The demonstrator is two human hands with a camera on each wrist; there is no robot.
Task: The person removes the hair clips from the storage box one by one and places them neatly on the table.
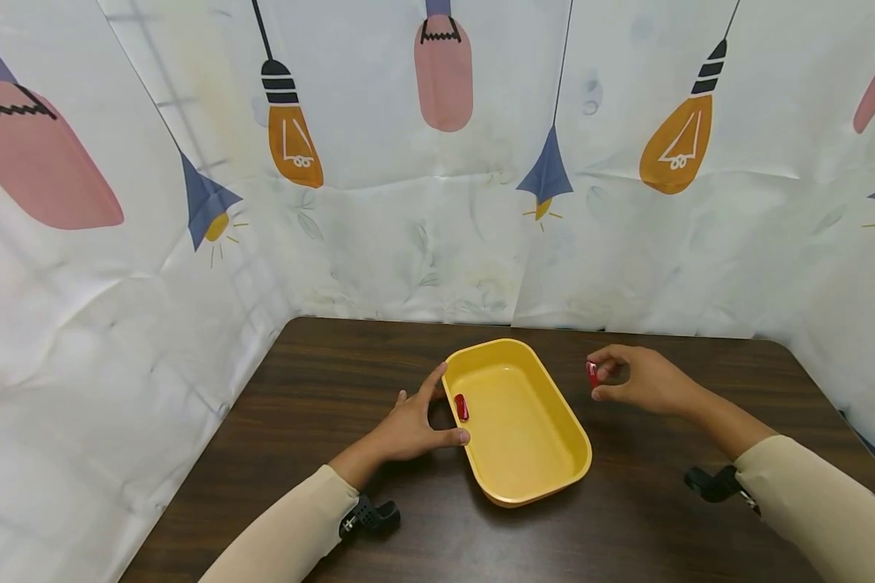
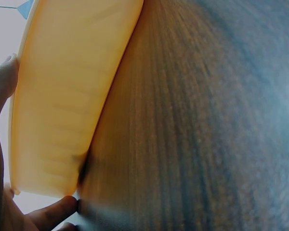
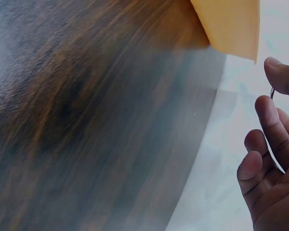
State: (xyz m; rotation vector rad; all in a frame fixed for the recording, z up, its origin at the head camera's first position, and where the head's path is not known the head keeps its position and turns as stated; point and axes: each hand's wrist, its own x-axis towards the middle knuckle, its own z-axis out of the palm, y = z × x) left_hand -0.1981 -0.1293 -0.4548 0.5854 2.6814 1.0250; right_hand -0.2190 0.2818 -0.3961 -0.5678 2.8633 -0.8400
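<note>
A shallow yellow tray (image 1: pixel 525 421) with rounded corners stands on the dark table, turned at a slant. My left hand (image 1: pixel 411 421) grips its left side, the thumb over the rim and the forefinger at the rim farther back. Inside, against the left wall, lies a small shiny red piece (image 1: pixel 462 407). To the right of the tray, my right hand (image 1: pixel 645 380) pinches a second small red piece (image 1: pixel 592 373) with white marking between thumb and fingertips. In the right wrist view, only a thin dark edge (image 3: pixel 272 93) of that piece shows between thumb and forefinger.
The dark wood-grain table (image 1: pixel 321 380) ends at a white printed curtain (image 1: pixel 408 243) at the back and sides. Black wrist straps (image 1: pixel 368 516) sit on both cream sleeves (image 1: pixel 292 526).
</note>
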